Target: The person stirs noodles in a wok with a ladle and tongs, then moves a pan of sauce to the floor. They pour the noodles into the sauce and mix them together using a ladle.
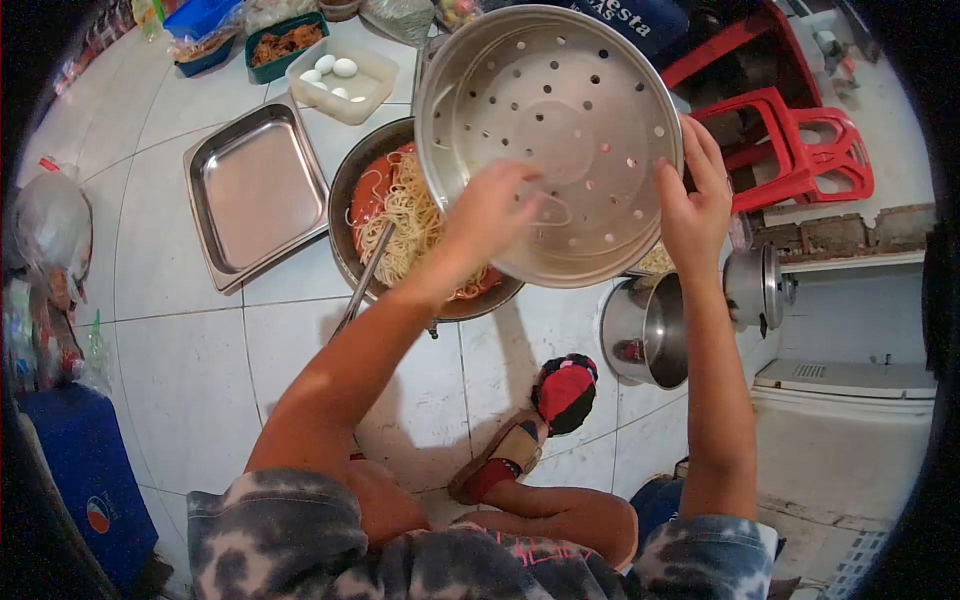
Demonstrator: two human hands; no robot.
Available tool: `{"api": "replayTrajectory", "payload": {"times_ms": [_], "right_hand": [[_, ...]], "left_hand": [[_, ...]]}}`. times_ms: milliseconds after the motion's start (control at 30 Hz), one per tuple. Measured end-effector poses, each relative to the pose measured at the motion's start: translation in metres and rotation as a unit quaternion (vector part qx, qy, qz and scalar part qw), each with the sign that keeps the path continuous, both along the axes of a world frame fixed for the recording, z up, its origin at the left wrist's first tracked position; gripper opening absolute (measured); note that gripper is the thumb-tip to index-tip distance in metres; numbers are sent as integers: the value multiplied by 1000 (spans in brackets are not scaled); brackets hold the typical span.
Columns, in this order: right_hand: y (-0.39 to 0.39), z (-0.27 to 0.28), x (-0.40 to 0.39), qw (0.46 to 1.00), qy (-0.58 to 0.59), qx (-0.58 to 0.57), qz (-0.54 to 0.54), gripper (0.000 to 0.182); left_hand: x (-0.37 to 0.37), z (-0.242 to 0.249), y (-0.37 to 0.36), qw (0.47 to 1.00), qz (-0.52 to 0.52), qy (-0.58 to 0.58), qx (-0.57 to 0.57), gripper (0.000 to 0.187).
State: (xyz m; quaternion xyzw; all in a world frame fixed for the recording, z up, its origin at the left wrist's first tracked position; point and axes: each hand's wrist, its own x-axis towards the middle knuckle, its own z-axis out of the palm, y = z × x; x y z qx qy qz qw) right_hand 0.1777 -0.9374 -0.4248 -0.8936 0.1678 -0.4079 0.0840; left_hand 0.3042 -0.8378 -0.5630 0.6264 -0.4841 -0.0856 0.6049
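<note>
My right hand [697, 190] grips the rim of a metal steamer pot with a perforated bottom [560, 130], tilted over a wide pan [341, 235]. My left hand [497, 212] reaches in front of the steamer's holes; its fingers are smeared by motion. A pale strand of spaghetti [566, 208] shows at its fingertips. In the pan, a heap of spaghetti [405, 222] lies on red sauce [372, 185]. A metal utensil handle [365, 282] leans out over the pan's near edge; its other end is hidden in the pasta.
Left of the pan sits a steel tray [255, 190]. Behind are a tub [375, 105] with several eggs and a green container [285, 50] of brown food. A steel pot [650, 330], red stool [800, 145] and black-red cloth [567, 395] lie rightward. My sandalled foot [500, 455] is near.
</note>
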Motion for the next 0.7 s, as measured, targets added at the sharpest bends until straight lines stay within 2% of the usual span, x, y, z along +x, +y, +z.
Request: {"api": "replayTrajectory", "payload": {"times_ms": [33,133,233,333,467,567,700], "right_hand": [[1,-1,0,1000,-3,0,7,37],[12,-3,5,1000,-6,5,26,36],[22,8,9,999,12,2,30,36],[25,15,6,999,31,-17,22,37],[26,13,2,997,61,-28,25,39],[25,14,-1,993,94,-61,21,41],[25,21,-1,989,124,-80,10,42]], "left_hand": [[-11,7,-2,999,-33,-13,7,23],[-26,6,-8,975,-84,-200,40,23],[-30,-9,-3,973,-103,-205,16,22],[-21,-35,1,973,-86,-183,111,19],[-9,-56,7,904,-14,-320,282,16],[-5,-56,15,863,53,-404,299,15],[-4,-45,19,834,91,-422,343,17]]}}
